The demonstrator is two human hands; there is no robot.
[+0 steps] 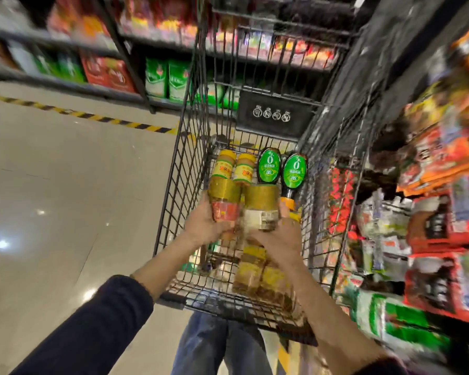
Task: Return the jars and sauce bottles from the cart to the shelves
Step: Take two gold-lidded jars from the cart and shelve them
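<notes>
Hands over cart [173,169]: left hand [205,226] fingers gripping red-label jar [224,201], right hand [279,236] white-label jar [261,212] (blurred).

A glossy beige tiled floor [52,190] is seen on the left, crossed by a yellow-black hazard stripe [87,116]. Packed shelves [65,50] are placed far and right.

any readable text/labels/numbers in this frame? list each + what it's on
"0": large white numeral on the green label of each of the two dark sauce bottles.
"26": smaller number low on those same green labels.
Chinese characters on those labels: too small to read.
Yellow jar labels, red print: blurred.
Black cart placard, four round icons: no legible words.
Held jars' labels and shelf packaging: blurred.
</notes>
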